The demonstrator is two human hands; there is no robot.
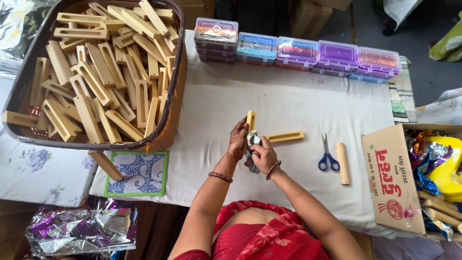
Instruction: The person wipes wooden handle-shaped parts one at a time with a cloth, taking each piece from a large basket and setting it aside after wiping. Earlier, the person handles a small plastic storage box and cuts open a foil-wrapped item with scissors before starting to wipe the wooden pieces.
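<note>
Wrapping step, mid-table: left hand [237,139] grips upright wooden slotted piece [250,120], right hand [263,154] pinches shiny foil [252,144] against its lower end, w/ second wooden piece [286,137] lying just right; next likely needs foil pulled snug round wood.

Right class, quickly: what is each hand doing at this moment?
Left hand: closed around an upright wooden slotted piece.
Right hand: closed on shiny foil wrap held between both hands.
</note>
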